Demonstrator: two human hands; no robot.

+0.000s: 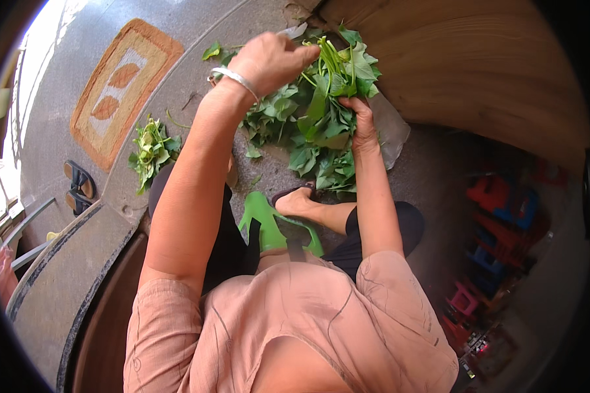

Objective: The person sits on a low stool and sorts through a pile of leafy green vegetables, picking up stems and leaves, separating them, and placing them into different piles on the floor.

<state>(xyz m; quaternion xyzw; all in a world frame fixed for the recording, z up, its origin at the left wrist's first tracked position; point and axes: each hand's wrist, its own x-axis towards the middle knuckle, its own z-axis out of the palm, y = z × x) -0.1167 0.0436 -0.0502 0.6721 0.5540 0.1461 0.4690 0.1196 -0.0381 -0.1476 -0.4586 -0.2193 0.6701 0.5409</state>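
Note:
A bunch of leafy green stems, apparently sweet potato greens (332, 73), is upright in my right hand (365, 123), with its pale stem ends at the top. My left hand (270, 61), wearing a silver bangle (235, 78), is curled and slightly blurred, its thumb close to those stem ends. Whether its fingers hold a stem is hidden. Below and behind the bunch lies a pile of loose greens (275, 110), partly on a clear plastic sheet (391, 130). A smaller heap of greens (152, 152) rests on the concrete ledge, left of my left forearm.
A green plastic stool (265, 221) is between my legs. At right rises a wooden panel (462, 64); plastic stools (496, 196) stand in shadow below it. On the left floor are an orange mat (128, 88) and dark sandals (80, 184). Torn leaves dot the ground.

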